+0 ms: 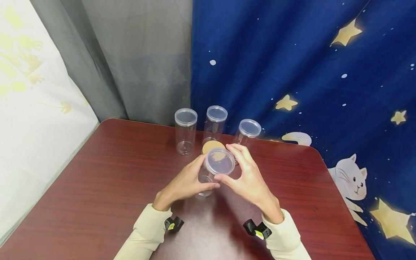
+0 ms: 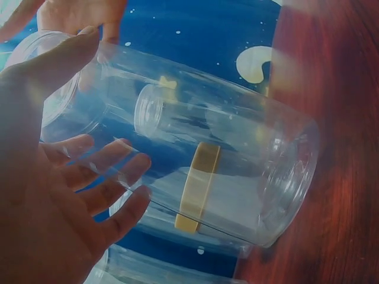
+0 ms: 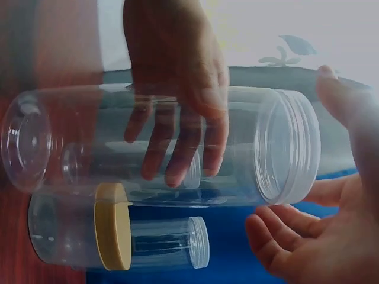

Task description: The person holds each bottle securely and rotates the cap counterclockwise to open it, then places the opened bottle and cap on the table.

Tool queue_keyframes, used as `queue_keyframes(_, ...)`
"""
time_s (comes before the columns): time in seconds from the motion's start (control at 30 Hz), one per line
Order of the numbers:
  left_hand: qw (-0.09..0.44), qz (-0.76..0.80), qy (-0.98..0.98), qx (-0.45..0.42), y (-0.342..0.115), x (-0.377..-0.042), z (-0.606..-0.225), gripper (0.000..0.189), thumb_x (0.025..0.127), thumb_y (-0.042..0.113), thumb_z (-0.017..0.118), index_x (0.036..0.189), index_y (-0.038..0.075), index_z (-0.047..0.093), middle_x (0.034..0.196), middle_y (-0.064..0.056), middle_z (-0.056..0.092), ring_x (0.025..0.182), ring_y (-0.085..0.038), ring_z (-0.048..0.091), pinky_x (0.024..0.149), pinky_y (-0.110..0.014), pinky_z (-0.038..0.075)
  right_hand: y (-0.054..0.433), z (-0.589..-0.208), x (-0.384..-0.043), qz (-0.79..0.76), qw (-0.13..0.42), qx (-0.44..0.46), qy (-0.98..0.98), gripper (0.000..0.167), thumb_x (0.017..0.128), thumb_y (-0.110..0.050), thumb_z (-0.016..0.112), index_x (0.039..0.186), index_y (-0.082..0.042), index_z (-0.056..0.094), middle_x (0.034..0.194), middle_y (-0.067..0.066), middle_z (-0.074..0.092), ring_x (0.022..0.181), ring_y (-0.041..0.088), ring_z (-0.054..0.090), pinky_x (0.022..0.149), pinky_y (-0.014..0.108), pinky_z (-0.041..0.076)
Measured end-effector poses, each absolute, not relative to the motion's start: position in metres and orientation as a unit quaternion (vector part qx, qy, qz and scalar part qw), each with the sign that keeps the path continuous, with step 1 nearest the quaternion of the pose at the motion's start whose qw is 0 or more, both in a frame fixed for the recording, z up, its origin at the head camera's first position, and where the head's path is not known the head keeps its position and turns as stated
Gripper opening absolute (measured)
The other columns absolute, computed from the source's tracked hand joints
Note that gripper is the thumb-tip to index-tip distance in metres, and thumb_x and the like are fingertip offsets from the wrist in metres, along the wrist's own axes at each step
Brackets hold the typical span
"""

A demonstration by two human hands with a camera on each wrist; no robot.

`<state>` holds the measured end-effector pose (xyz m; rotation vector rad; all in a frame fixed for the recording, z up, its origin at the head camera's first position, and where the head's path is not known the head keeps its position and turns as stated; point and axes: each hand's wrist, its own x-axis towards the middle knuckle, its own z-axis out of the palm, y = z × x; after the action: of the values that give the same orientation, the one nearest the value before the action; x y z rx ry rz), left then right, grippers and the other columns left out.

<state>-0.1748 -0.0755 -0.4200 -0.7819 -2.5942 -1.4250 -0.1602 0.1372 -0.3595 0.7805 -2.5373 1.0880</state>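
A tall clear plastic jar (image 3: 237, 145) with a translucent lid (image 1: 220, 161) stands at the table's middle. My left hand (image 1: 185, 180) holds its body, the thumb on the near side and the fingers around the far side. At the lid is my right hand (image 1: 248, 177), thumb and fingers spread on either side; in the right wrist view a gap shows between thumb and lid. Just behind stands another clear jar with a gold lid (image 3: 113, 226), partly hidden by the held jar and the hands.
Toward the table's back edge stand three more clear jars with translucent lids: a left one (image 1: 186, 133), a middle one (image 1: 216, 122) and a right one (image 1: 248, 129), the last partly behind my right hand. Blue and grey curtains (image 1: 156, 54) hang right behind the brown table (image 1: 97, 202).
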Motion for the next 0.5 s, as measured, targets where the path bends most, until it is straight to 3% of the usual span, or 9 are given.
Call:
queue_keyframes(0.27, 0.05, -0.461, -0.851, -0.248, -0.075, -0.176, -0.422, 0.088, 0.074, 0.048, 0.085, 0.145, 0.018, 0.042, 0.131, 0.001, 0.058, 0.119, -0.014, 0.056, 0.102, -0.042, 0.047, 0.13, -0.361, -0.156, 0.342, 0.181, 0.223, -0.895, 0.093, 0.067, -0.048, 0.089, 0.141, -0.007, 0.051, 0.138, 0.006, 0.052, 0.114, 0.021, 0.056, 0.088, 0.038, 0.052)
queue_keyframes(0.5, 0.053, -0.463, -0.848, -0.252, -0.074, -0.177, -0.423, 0.09, 0.074, 0.047, 0.085, 0.147, 0.016, 0.041, 0.135, 0.0, 0.057, 0.122, -0.014, 0.054, 0.104, -0.043, 0.046, 0.125, -0.363, -0.155, 0.332, 0.186, 0.215, -0.899, 0.091, 0.067, -0.051, 0.088, 0.14, -0.008, 0.052, 0.132, 0.007, 0.054, 0.116, 0.022, 0.056, 0.096, 0.042, 0.048)
